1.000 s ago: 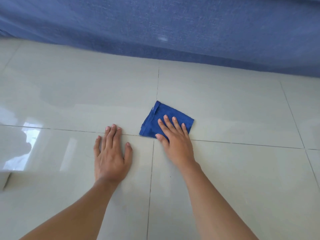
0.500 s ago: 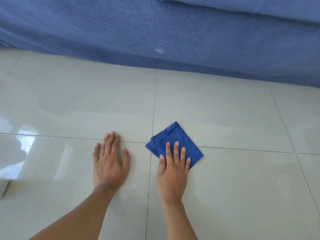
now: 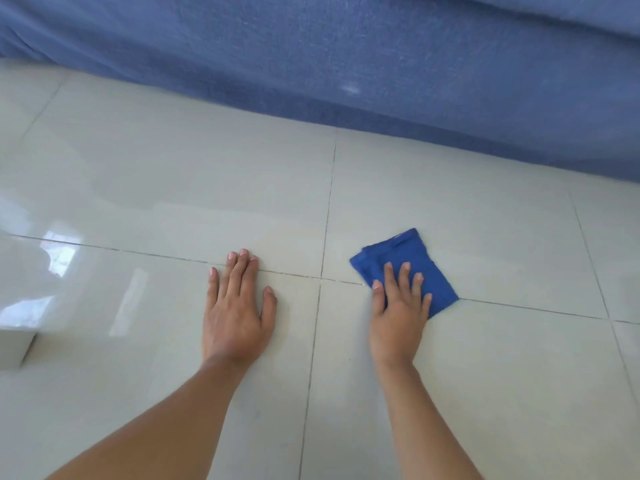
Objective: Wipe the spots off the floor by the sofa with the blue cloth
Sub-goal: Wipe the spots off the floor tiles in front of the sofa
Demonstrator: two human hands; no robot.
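Note:
A folded blue cloth lies flat on the glossy pale tiled floor, across a grout line right of centre. My right hand presses flat on the cloth's near half, fingers spread on the fabric. My left hand rests palm down on the bare tile to the left of the cloth, fingers together, holding nothing. The blue sofa fills the top of the view, its lower edge meeting the floor. I can make out no clear spots on the tiles near the cloth.
A white block-shaped object sits at the left edge on the floor. Bright window glare reflects off the left tiles. Grout lines cross between my hands.
My right hand has slid the cloth to the right across the floor, away from the vertical grout line. My left hand has stayed planted on the tile.

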